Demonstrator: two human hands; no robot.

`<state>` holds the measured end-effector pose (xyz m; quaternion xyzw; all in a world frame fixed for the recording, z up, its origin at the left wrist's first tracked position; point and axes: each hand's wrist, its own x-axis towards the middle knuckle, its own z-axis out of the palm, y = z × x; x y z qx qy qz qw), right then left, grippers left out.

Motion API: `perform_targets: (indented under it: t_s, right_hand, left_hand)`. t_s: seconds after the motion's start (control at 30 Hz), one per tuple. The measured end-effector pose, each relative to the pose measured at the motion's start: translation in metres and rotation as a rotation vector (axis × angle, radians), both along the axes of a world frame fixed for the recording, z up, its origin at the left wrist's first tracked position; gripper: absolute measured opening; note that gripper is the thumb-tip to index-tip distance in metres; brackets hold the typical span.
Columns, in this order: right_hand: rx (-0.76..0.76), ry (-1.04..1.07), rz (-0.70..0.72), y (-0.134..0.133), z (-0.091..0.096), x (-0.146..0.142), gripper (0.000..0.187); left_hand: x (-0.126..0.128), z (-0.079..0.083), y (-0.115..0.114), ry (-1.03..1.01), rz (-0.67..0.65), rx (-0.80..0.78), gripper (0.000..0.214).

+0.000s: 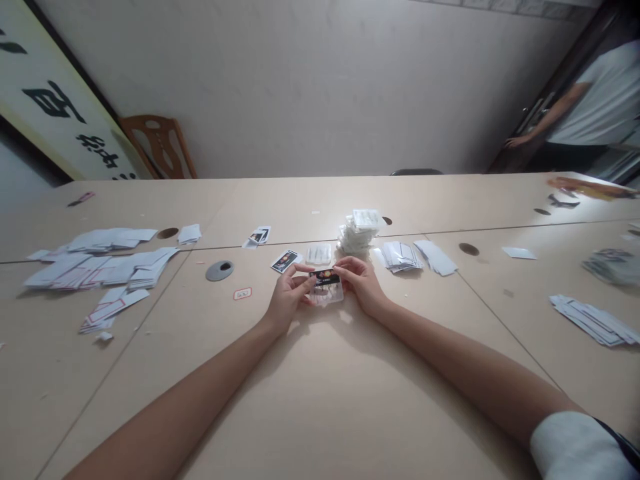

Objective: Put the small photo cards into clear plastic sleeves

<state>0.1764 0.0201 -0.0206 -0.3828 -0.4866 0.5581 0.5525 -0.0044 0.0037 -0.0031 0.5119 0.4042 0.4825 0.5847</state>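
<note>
- The small packet (326, 287), clear-ish with a dark printed strip across the top, is held between both hands low over the middle of the table (320, 400). Can't tell if its bottom edge actually touches the wood.
- The left hand (287, 300) has its fingers pinched shut on the packet's left edge, thumb in front.
- The right hand (361, 283) does the same on the right edge, fingers closed around that side.
- Just behind the hands a white packet (319, 254) lies flat, and a dark printed card (285, 261) sits beside it to the left.
- A bit further back there's a messy stack of white packets (359, 230), and next to that a fanned bunch of white cards (401, 256).
- Off to the left: a little red-bordered sticker (243, 293), a grey round disc (220, 270) and a cable hole (167, 233) in the table.
- Far left is a big scattered spread of white cards (100, 267), and another pile of cards (595, 320) lies well off to the right.
- Behind the table a wooden chair (159, 147) stands against the wall, next to a calligraphy banner (55, 107).
- Another person in a white shirt (600, 100) stands by the door at the far right, one hand on it.
</note>
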Motion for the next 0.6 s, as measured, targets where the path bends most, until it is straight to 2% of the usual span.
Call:
perform_targets:
  t_s: [0.17, 0.4, 0.53, 0.6]
  right_hand:
    - [0.012, -0.023, 0.002, 0.003, -0.004, 0.001, 0.029]
    - [0.047, -0.044, -0.033, 0.006, -0.008, 0.001, 0.037]
    - [0.151, -0.191, -0.128, -0.001, -0.002, -0.003, 0.029]
    - [0.231, -0.293, -0.178, -0.007, 0.002, -0.005, 0.031]
  left_hand:
    - [-0.001, -0.002, 0.002, -0.053, 0.018, -0.024, 0.045]
    - [-0.001, -0.005, 0.006, -0.135, 0.022, -0.047, 0.044]
    - [-0.001, -0.004, 0.005, -0.124, 0.014, -0.022, 0.043]
    - [-0.001, -0.004, 0.004, -0.1, -0.002, 0.005, 0.044]
